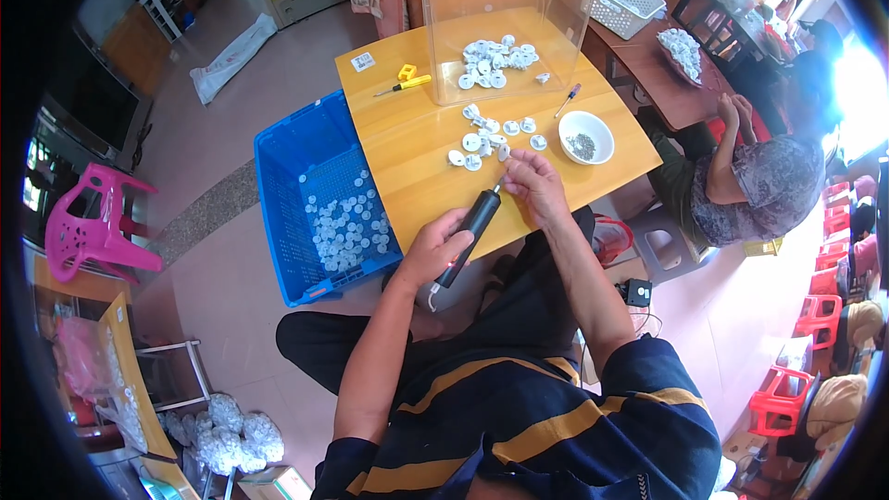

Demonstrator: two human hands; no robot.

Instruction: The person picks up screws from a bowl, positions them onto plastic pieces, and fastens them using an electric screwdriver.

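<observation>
A black electric screwdriver point(470, 236) with a cord at its lower end lies slanted in my left hand point(435, 248), the fingers wrapped round it. Close to the screwdriver's tip, my right hand point(537, 187) has its fingers pinched on a small white plastic part point(504, 154), seen nearly edge-on. Whether a screw sits between tip and part is too small to tell. Several round white plastic parts point(471, 143) lie on the wooden table point(398, 171) just beyond my hands. A white bowl point(602, 134) of small metal pieces stands right of them.
A clear plastic bin point(435, 37) lies on its side with more white parts. A yellow screwdriver point(411, 84) and another small screwdriver point(569, 100) rest on the table. At the left stands a blue crate point(294, 143) of white parts. Another person point(764, 171) sits at the right.
</observation>
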